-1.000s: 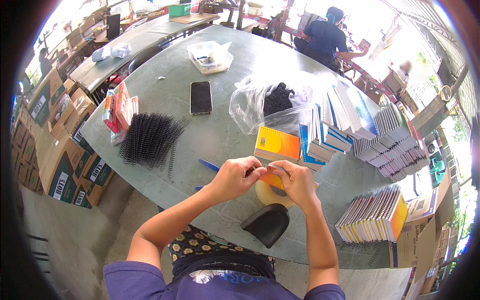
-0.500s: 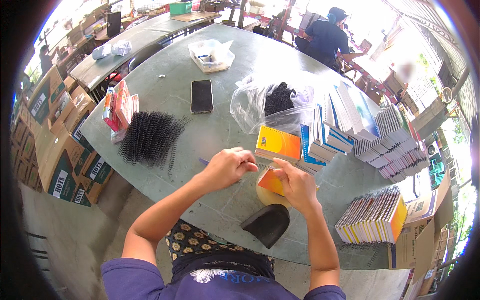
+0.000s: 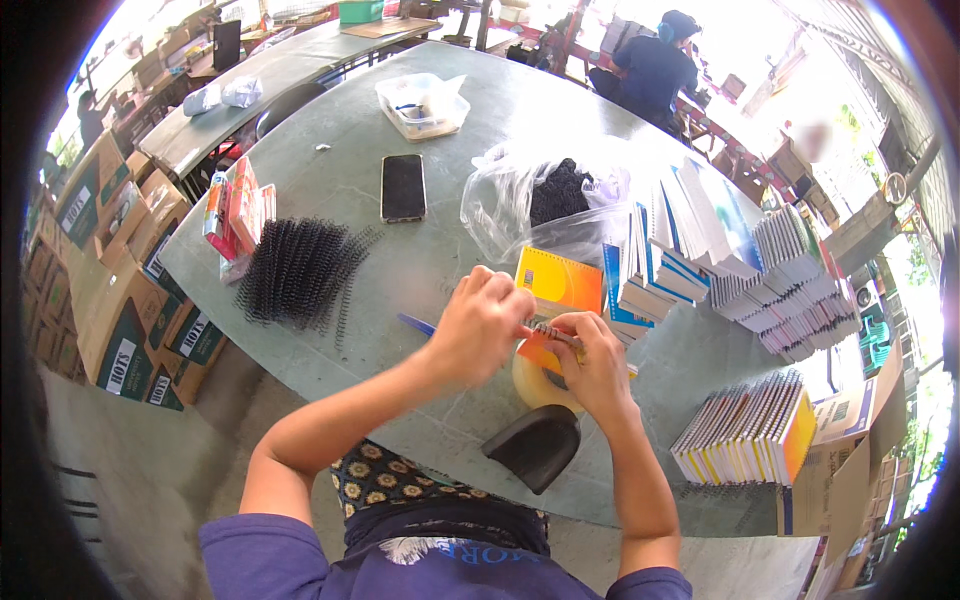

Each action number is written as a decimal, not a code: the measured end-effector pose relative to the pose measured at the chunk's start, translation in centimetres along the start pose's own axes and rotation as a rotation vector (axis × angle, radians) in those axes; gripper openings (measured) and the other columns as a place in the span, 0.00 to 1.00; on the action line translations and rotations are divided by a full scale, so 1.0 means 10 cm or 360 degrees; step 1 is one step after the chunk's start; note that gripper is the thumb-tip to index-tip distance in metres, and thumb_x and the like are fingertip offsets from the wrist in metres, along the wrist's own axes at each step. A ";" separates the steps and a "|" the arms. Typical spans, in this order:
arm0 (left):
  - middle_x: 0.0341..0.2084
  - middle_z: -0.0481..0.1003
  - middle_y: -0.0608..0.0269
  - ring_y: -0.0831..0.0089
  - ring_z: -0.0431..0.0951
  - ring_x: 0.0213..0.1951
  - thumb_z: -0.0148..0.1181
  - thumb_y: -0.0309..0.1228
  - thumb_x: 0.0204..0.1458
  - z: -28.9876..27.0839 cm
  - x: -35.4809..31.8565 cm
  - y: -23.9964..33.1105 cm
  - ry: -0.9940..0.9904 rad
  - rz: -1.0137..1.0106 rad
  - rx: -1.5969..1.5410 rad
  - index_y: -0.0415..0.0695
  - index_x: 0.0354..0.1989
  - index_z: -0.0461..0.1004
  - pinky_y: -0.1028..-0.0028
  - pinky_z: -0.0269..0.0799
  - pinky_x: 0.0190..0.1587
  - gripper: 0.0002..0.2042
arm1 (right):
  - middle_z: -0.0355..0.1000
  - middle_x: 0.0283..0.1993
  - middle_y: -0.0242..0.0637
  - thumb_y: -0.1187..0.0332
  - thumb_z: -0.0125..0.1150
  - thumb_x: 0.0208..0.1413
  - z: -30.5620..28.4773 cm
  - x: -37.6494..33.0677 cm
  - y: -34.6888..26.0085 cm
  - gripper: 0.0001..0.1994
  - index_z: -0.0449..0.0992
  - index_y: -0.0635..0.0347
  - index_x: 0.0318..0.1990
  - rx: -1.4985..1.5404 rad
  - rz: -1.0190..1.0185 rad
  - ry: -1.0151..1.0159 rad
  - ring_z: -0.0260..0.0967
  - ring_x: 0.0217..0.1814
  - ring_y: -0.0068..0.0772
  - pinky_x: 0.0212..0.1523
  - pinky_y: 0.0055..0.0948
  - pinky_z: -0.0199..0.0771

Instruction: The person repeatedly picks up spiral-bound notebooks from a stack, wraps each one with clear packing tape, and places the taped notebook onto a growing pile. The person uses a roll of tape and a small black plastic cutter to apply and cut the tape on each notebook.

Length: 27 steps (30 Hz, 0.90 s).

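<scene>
Listed under left hand (image 3: 488, 325) and right hand (image 3: 592, 362): grey-green counter (image 3: 330, 190). Noted left of left hand: heap of black spiral coils (image 3: 298, 272). Recorded between both hands: orange-covered notebook (image 3: 540, 352), pinched by right hand, with left hand bunched at its coiled edge. Could not tell left hand's grip.

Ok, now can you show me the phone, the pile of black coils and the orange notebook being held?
Phone (image 3: 403, 188): head view, middle of its dark screen.
Pile of black coils (image 3: 298, 274): head view, middle of the heap.
Notebook (image 3: 537, 351): head view, on its orange cover.
</scene>
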<state>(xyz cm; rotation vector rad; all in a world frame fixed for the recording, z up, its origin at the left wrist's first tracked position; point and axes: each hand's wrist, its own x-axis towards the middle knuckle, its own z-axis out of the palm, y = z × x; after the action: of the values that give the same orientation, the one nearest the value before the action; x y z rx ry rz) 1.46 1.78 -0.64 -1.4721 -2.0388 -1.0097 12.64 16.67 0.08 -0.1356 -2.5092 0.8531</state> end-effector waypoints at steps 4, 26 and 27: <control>0.34 0.68 0.50 0.57 0.71 0.34 0.59 0.31 0.49 0.29 -0.60 0.62 -0.0548 -0.0202 -0.0175 0.41 0.37 0.71 0.64 0.69 0.35 0.10 | 0.73 0.34 0.40 0.74 0.64 0.44 -0.19 0.01 -0.01 0.11 0.74 0.63 0.37 -0.0168 0.0305 -0.0228 0.73 0.36 0.37 0.38 0.33 0.72; 0.32 0.70 0.61 0.67 0.73 0.32 0.64 0.22 0.39 -0.13 0.21 0.42 0.0273 0.0044 -0.0028 0.50 0.40 0.75 0.68 0.73 0.31 0.16 | 0.77 0.40 0.39 0.79 0.60 0.50 -0.13 -0.65 0.69 0.10 0.76 0.67 0.41 0.1305 0.0476 0.0271 0.72 0.41 0.24 0.44 0.22 0.72; 0.32 0.69 0.61 0.67 0.73 0.31 0.64 0.23 0.39 -0.17 0.28 0.43 0.0430 0.0088 0.0108 0.51 0.40 0.75 0.69 0.73 0.31 0.16 | 0.77 0.40 0.40 0.81 0.60 0.49 -0.12 -0.66 0.67 0.10 0.76 0.68 0.41 0.1319 0.0517 0.0276 0.72 0.41 0.24 0.44 0.22 0.73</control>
<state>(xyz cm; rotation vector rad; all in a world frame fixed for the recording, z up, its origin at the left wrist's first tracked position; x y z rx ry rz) 4.37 2.93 3.71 -1.2742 -1.8135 -1.0444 18.59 21.06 -5.85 -0.3187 -1.8157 1.8412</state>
